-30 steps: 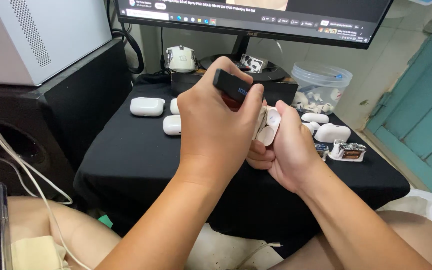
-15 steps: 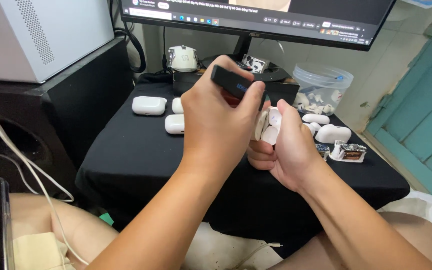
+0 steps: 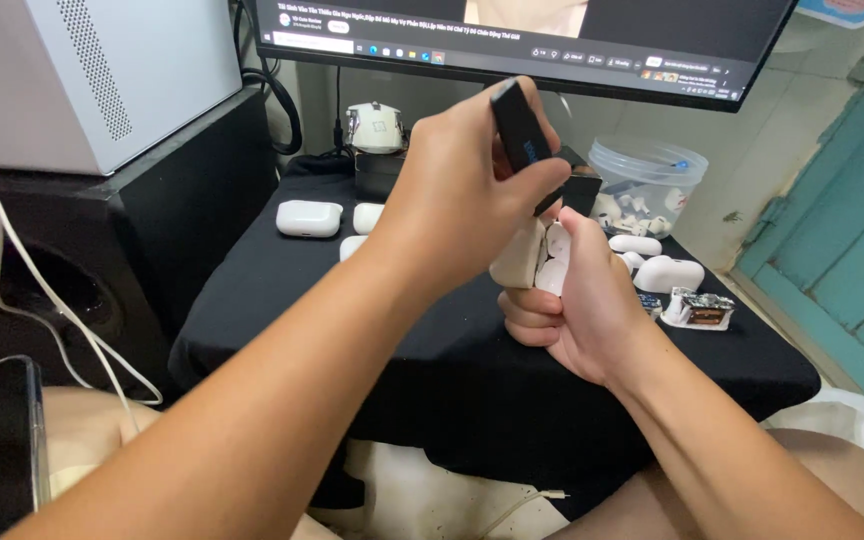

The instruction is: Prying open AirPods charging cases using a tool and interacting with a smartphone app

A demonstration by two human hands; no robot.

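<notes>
Over the last second the left hand (image 3: pixel 462 190) has tipped the small black bar-shaped tool (image 3: pixel 522 140) from lying nearly flat across its knuckles to standing steeply, its lower end now angled down at the open white earbud charging case (image 3: pixel 532 262); both hands have stayed in about the same place above the surface (image 3: pixel 252 300). That tilt suggests the work on the case has moved from holding the tool ready to applying it at the case's opening, though the contact point is hidden behind the left fingers. The left grip is clenched around the tool, thumb and fingers pinching its sides. The right hand (image 3: pixel 577 310) is closed around the case from below, holding it upright just above the black-clothed surface, lid end up. On the cloth lie more white charging cases: one to the left (image 3: pixel 308 218), a smaller one beside it (image 3: pixel 367 216), and another at the right (image 3: pixel 668 273). Near that one sits a small exposed circuit board (image 3: pixel 704 308). Behind stands a clear round plastic tub (image 3: pixel 650 185) holding white parts, and a monitor (image 3: pixel 512 40) carries a bright window with a taskbar strip.
</notes>
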